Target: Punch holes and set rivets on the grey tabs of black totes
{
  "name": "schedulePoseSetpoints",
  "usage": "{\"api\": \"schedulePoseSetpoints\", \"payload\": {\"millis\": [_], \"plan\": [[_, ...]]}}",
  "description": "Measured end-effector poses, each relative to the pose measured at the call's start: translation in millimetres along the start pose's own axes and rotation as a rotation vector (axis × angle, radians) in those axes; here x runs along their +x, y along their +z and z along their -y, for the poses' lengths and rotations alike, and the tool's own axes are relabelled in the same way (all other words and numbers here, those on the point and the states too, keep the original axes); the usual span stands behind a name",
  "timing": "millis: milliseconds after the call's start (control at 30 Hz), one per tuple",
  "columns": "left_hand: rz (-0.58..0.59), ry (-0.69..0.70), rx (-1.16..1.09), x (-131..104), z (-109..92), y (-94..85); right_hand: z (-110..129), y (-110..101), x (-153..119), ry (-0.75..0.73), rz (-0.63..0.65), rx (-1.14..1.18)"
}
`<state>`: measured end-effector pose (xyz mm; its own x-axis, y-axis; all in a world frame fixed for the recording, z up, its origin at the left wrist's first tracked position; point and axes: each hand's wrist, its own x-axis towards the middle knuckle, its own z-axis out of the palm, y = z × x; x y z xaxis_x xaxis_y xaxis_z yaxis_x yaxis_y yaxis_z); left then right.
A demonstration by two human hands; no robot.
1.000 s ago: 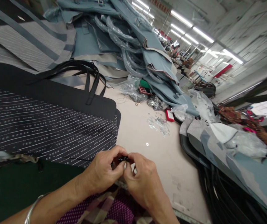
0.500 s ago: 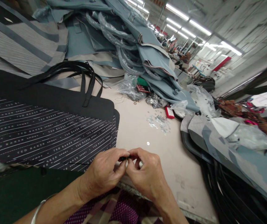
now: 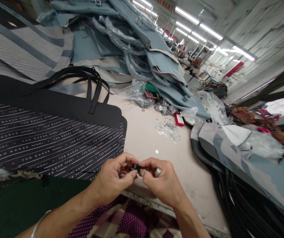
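Between both hands, over the table's near edge, is a small black piece (image 3: pixel 135 168) with shiny spots. My left hand (image 3: pixel 113 178) pinches it from the left with thumb and fingers. From the right, the fingertips of my right hand (image 3: pixel 160 177) press on its other end. A small whitish object (image 3: pixel 158 172) shows within my right hand's curled fingers. Just beyond the hands lies one round metal washer (image 3: pixel 157 151), and a scatter of thin metal washers (image 3: pixel 173 131) is farther back on the table (image 3: pixel 142 132).
Black striped printed panels (image 3: pixel 45 145) with black straps (image 3: pixel 89 86) lie at left. Blue-grey pieces with plastic-wrapped handles (image 3: pixel 134 36) are piled behind. A red-and-white box (image 3: pixel 179 119) and clear plastic bags (image 3: pixel 137 94) sit behind the washers. Grey panels (image 3: pixel 221 142) with black straps lie right.
My hands have drawn slightly apart, and my right hand has shifted a little to the right. More of the small black piece shows between the fingertips.
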<state>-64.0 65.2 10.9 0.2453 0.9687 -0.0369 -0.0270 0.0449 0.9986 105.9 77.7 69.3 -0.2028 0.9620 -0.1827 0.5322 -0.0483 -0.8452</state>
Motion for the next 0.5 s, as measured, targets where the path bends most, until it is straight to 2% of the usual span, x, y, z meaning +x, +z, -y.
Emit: {"api": "schedulePoseSetpoints", "payload": {"millis": [67, 133, 300, 500], "plan": [[0.007, -0.050, -0.119, 1.1, -2.1, 1.2, -4.2, -1.7, 1.6, 0.091, 0.049, 0.087], [-0.003, -0.088, -0.203, 1.7, -2.1, 3.0, -5.7, -2.7, 2.0, 0.122, 0.075, 0.113], [0.016, -0.176, -0.313, 0.1, -4.1, 6.7, -1.1, -0.4, -4.4, 0.023, 0.022, 0.043], [-0.003, -0.229, -0.283, 4.8, -15.4, 7.6, -7.7, -0.3, 1.0, 0.194, 0.078, 0.229]]}}
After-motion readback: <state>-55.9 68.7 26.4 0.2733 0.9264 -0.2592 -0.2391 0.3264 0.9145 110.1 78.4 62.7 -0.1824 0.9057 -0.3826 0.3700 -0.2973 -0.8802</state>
